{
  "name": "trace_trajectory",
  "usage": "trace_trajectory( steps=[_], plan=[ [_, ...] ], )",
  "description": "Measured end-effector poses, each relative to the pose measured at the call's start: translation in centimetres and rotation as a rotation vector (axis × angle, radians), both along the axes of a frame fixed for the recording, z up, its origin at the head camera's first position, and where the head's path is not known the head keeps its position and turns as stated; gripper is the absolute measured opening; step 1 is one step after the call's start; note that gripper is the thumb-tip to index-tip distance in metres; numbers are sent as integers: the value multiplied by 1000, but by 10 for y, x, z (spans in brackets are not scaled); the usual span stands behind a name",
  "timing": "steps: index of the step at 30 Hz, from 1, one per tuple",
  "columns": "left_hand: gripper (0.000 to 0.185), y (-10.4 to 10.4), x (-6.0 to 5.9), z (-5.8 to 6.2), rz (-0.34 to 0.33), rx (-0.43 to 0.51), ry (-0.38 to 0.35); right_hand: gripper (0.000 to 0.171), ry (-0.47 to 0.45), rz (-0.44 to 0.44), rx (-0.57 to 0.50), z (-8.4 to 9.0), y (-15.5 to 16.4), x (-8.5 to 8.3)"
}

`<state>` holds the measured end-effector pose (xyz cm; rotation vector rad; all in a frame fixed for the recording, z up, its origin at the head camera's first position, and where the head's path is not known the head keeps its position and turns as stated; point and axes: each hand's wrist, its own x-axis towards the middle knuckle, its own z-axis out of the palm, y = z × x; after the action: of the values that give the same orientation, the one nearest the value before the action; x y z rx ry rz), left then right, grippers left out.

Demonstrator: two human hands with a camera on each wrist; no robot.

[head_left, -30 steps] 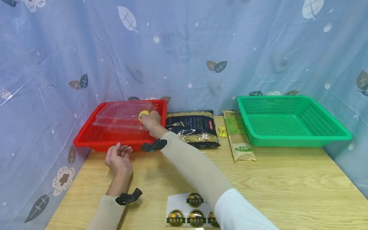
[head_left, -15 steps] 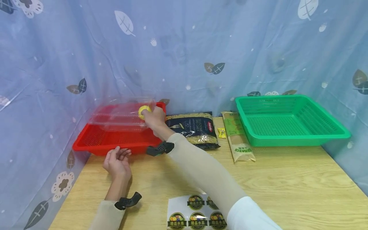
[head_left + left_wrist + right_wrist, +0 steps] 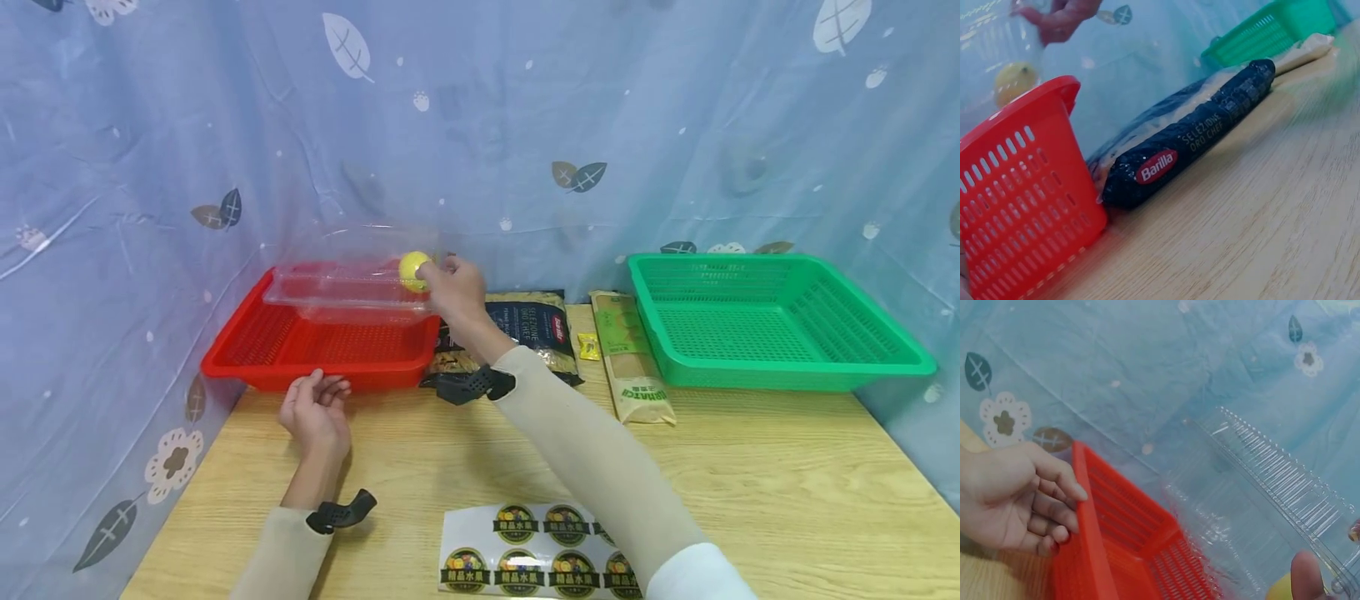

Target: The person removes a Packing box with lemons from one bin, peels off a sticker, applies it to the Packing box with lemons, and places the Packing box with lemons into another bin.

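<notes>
We hold the clear box (image 3: 348, 287) up over the far right part of the red basket (image 3: 247, 358), with our right hand (image 3: 452, 285) pinching its right end. A yellow sticker (image 3: 412, 270) sits on that end, just beside our fingertips. A second ago the box lay lower, resting in the basket; now it hangs clear of the mesh floor and has shifted right, toward the pasta bag (image 3: 534, 329). From this we judge that the box is coming out of the basket, and that the sticker is already on it.

In the right wrist view the ribbed lid of the box (image 3: 1279, 481) stands open and tilted above the basket's rim (image 3: 1088, 519).

Our left hand (image 3: 315, 410) rests on the table (image 3: 750, 475) at the near edge of the basket, fingers loosely curled and gripping nothing, much as it was before.

Right of the pasta bag lie a small yellow sachet (image 3: 589, 346) and a long tan packet (image 3: 632, 358), then the green basket (image 3: 772, 321) at the far right. Near us, a sheet of round labels (image 3: 536, 558) lies flat on the table.
</notes>
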<state>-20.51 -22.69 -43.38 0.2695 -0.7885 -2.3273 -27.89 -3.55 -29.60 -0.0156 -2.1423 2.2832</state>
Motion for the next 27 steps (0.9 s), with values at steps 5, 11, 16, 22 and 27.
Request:
trace_trajectory(
  steps=[5, 11, 16, 22, 27],
  plan=[
    [23, 2, -1, 0, 1, -13, 4, 69, 16, -23, 38, 4, 21, 5],
    [23, 5, -5, 1, -9, -38, -1, 71, 36, -35, -20, 8, 52, 11],
    [23, 6, -7, 1, 0, -34, 10, 69, 39, -33, -80, 10, 74, 18],
    [23, 5, -5, 1, 8, -23, 0, 66, 43, -51, -52, 10, 93, 29],
    [23, 2, -3, 1, 26, -4, 4, 67, 35, -51, -29, 7, 107, 37]
  ],
)
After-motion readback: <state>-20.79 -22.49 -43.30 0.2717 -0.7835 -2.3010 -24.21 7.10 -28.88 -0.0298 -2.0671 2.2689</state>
